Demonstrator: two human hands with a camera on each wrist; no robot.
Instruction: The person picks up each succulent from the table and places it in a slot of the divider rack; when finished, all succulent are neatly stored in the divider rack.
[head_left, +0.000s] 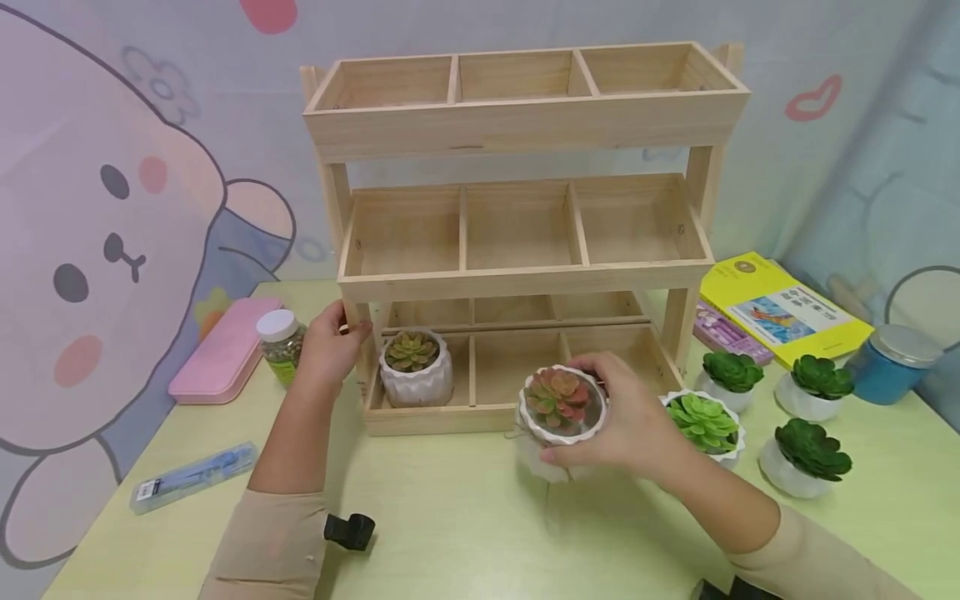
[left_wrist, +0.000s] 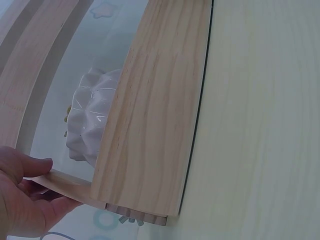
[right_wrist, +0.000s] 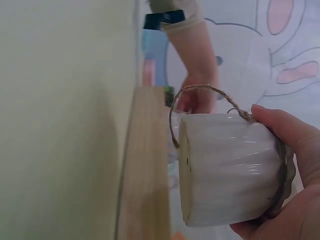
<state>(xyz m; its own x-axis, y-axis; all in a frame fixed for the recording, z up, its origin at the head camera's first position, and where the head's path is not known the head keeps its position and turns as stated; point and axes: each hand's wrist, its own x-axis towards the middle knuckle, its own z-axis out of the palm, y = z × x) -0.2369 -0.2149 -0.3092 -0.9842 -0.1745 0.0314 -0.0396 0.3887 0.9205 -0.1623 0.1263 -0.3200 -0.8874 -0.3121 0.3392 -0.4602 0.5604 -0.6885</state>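
The left hand (head_left: 330, 346) reaches forward and holds the left leg of the wooden rack (head_left: 525, 282). Its thumb is on one side of the wood and its fingers are on the other. The left arm points up and a little to the right, with a tan sleeve (head_left: 270, 533) pushed back from the wrist.

The right hand (head_left: 626, 421) comes in from the right side and grasps a white pot (head_left: 546, 467). Its thumb is on the near side and its fingers are around the far side, close to the top edge. The pot is up off the table (head_left: 420, 508), in front of the bottom row of the rack, near the middle and right boxes.

The pot is shiny and has wavy sides. In the right wrist view it lies sideways, and its flat bottom shows. A thin brown string (right_wrist: 197, 86) goes around it near the top, and a loose bit curves out. The plant (head_left: 557, 397) in it has fat leaves, red and pink with some green.

Another white pot (head_left: 417, 385) with a yellow-green plant sits in the bottom left box. A bright green plant (head_left: 701, 422) in a white pot stands just beside the right arm.
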